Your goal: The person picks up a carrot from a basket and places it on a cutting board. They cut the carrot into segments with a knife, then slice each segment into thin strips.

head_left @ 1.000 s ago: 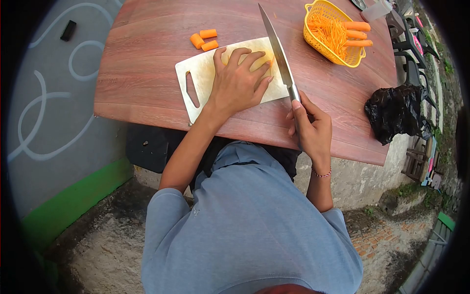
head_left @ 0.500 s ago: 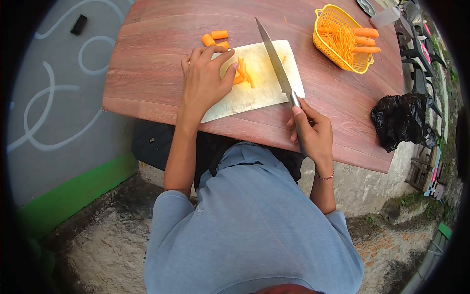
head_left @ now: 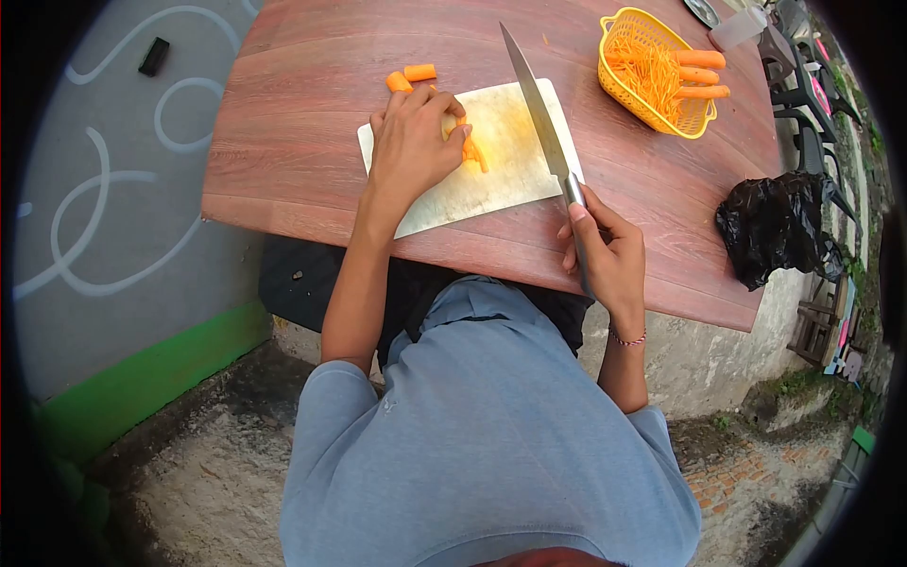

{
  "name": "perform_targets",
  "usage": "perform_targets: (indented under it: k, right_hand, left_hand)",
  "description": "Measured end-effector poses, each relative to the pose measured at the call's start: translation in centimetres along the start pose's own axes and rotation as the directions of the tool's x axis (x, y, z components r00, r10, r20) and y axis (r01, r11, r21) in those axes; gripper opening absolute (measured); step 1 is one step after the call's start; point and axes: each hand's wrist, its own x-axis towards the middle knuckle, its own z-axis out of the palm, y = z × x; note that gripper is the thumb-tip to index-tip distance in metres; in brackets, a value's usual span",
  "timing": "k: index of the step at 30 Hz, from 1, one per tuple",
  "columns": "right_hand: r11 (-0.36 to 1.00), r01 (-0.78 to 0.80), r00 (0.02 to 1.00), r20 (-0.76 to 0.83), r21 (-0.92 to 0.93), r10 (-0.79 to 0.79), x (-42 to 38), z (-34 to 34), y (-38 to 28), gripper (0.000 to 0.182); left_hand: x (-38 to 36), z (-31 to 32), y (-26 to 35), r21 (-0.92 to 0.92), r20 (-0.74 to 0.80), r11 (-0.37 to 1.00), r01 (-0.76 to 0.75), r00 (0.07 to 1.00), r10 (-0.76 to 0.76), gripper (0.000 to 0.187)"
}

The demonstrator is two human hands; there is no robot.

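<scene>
My left hand (head_left: 416, 142) is over the left half of a white cutting board (head_left: 515, 184), fingers curled and thumb drawn in around cut carrot sticks (head_left: 480, 159). Part of the sticks shows beside the thumb; the rest is hidden under the fingers. In my right hand (head_left: 610, 257) is a kitchen knife (head_left: 540, 111), gripped by its handle at the board's near right corner. Its long blade points away from me, across the board's right side. Short carrot chunks (head_left: 419, 72) lie on the table just beyond my left hand.
A yellow plastic basket (head_left: 645, 116) with shredded carrot and several whole carrots stands at the right of the wooden table (head_left: 283, 161). A black plastic bag (head_left: 775, 227) sits at the right edge. A translucent bottle (head_left: 737, 28) is at the far right.
My left hand has shifted slightly right, and its thumb and fingers have closed around the carrot sticks. My right hand with the knife has hardly moved.
</scene>
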Motion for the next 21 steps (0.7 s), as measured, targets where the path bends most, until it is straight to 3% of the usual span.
perform_targets:
  k: [9,11,12,14,15,17,18,20,21]
  right_hand:
    - [1.0,-0.005,0.999,0.047,0.023,0.004,-0.2,0.1,0.3,0.043]
    - [1.0,-0.015,0.999,0.049,0.026,0.014,-0.3,0.0,0.2,0.043]
    - [0.999,-0.025,0.998,0.055,0.029,0.023,-0.3,0.0,0.2,0.043]
    - [0.999,-0.031,0.998,0.052,0.027,0.029,-0.3,-0.1,0.2,0.043]
    - [0.999,-0.035,0.998,0.058,0.027,0.033,-0.2,-0.2,0.1,0.043]
    - [0.998,-0.047,0.997,0.058,0.029,0.045,0.0,-0.3,0.1,0.043]
    - [0.998,-0.061,0.996,0.064,0.035,0.059,0.0,-0.3,0.1,0.043]
    - [0.997,-0.067,0.995,0.069,0.023,0.065,0.1,-0.3,0.0,0.043]
    - [0.997,-0.075,0.994,0.075,0.013,0.073,0.2,-0.3,-0.1,0.044]
  left_hand:
    - [0.6,-1.2,0.5,-0.061,0.105,0.998,0.032,0.994,-0.025,0.02]
    - [0.8,-1.3,0.7,-0.237,-0.01,0.971,0.011,1.0,-0.014,0.018]
    - [1.0,-1.4,1.0,-0.243,-0.007,0.97,0.007,1.0,-0.009,0.018]
    - [1.4,-1.7,1.7,-0.526,-0.01,0.85,0.018,1.0,-0.028,0.017]
    - [1.5,-1.4,2.2,-0.531,-0.01,0.847,0.016,1.0,-0.025,0.017]
    - [1.6,-0.8,3.5,-0.614,0.139,0.775,0.15,0.987,-0.08,0.019]
    - [1.7,-0.2,3.8,-0.617,0.138,0.773,0.148,0.987,-0.079,0.019]
    - [1.9,1.2,4.0,-0.324,0.205,0.939,0.114,0.977,-0.048,0.021]
    - [1.7,1.8,4.0,-0.327,0.203,0.938,0.114,0.978,-0.048,0.021]
